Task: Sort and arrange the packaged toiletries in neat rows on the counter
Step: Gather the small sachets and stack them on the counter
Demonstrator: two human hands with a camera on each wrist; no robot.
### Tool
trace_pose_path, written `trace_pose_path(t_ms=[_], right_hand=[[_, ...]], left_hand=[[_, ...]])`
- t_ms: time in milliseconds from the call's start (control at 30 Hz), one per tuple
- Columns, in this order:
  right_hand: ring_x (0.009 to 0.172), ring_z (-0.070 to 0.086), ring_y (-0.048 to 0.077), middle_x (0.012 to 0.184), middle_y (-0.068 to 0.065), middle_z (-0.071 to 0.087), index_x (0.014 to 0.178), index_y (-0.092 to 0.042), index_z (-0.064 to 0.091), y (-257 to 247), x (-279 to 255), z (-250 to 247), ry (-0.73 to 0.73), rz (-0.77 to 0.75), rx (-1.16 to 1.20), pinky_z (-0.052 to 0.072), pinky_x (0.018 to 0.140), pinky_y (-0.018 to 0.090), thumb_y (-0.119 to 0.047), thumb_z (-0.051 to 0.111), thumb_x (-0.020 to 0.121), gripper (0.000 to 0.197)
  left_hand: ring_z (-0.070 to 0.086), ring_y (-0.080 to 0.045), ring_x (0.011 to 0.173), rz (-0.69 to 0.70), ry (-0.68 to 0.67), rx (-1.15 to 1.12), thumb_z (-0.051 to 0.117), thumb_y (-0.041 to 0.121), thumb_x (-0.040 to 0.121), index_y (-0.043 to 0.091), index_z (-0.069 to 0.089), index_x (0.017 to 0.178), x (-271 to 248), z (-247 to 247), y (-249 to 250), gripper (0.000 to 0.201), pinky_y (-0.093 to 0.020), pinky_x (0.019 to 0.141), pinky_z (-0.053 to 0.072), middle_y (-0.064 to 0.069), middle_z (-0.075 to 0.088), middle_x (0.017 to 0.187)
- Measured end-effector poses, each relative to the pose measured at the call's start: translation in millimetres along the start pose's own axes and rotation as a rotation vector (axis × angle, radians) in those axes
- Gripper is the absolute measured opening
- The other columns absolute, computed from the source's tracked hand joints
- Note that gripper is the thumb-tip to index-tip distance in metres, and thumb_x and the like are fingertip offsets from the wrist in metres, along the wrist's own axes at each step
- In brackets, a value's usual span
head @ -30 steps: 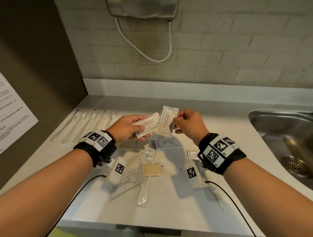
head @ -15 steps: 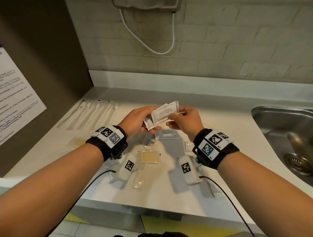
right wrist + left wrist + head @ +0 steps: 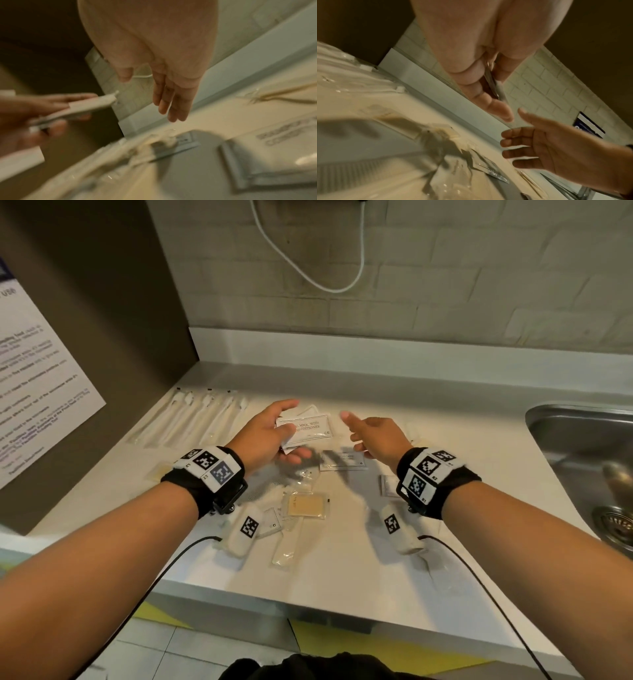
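Observation:
My left hand (image 3: 274, 433) holds a small stack of white shampoo sachets (image 3: 308, 428) between thumb and fingers, above the middle of the white counter (image 3: 342, 559). The stack's edge shows in the left wrist view as sachets (image 3: 493, 83) and in the right wrist view as sachets (image 3: 82, 108). My right hand (image 3: 373, 436) hovers just right of the stack, fingers relaxed and holding nothing. Another sachet (image 3: 344, 461) lies flat on the counter below both hands. A tan soap packet (image 3: 306, 505) and clear packets (image 3: 282, 553) lie nearer the front edge.
A row of long wrapped toothbrushes (image 3: 191, 419) lies at the back left by the brown side wall. A steel sink (image 3: 589, 460) sits at the right. A small packet (image 3: 388, 486) lies under my right wrist. A white cord (image 3: 308, 272) hangs on the tiled wall.
My right hand has let go of its sachet, which now lies stacked in my left hand, and has drawn away to the right. The view has tipped lower.

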State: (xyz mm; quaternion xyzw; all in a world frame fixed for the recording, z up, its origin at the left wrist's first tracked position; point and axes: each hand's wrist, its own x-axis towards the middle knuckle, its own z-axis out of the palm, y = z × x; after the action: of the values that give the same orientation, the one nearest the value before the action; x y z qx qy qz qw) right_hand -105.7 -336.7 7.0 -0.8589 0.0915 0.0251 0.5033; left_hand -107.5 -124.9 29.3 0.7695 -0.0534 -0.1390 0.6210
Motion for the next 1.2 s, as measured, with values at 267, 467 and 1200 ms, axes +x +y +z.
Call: trace_pose_path(t_ms=[267,467,1200], right_hand=[[0.11,0.059,0.03,0.124,0.01,0.061,0.125,-0.017,0.058,23.7,26.9,22.7,-0.256,-0.16,-0.825,0.05,0.093,0.038,-0.022,0.057,0.089,0.036],[0.097,0.061,0.029,0.107,0.01,0.066,0.107,-0.006,0.064,7.8,35.1,26.8,-0.279,-0.072,-0.958,0.052,0.085,0.033,-0.025,0.066,0.083,0.031],[0.085,0.053,0.014,0.082,-0.016,0.048,0.085,-0.026,0.053,-64.3,-37.6,139.0,-0.631,-0.408,-0.891,0.043,0.066,0.025,-0.019,0.074,0.071,0.026]], left_hand=[[0.066,-0.015,0.063,-0.022,0.099,0.036,0.038,0.002,0.098,0.021,0.053,0.133,-9.5,-35.2,-7.4,0.042,-0.022,0.048,0.047,-0.007,0.066,0.109],[0.063,-0.019,0.067,-0.036,0.15,0.032,0.039,0.002,0.097,0.024,0.055,0.13,-14.8,-64.8,-23.8,0.043,-0.023,0.048,0.045,-0.007,0.064,0.115],[0.068,-0.022,0.068,-0.046,0.198,-0.01,0.039,0.002,0.095,0.027,0.048,0.136,-38.3,-162.2,-51.2,0.049,-0.028,0.052,0.045,-0.004,0.062,0.12]])
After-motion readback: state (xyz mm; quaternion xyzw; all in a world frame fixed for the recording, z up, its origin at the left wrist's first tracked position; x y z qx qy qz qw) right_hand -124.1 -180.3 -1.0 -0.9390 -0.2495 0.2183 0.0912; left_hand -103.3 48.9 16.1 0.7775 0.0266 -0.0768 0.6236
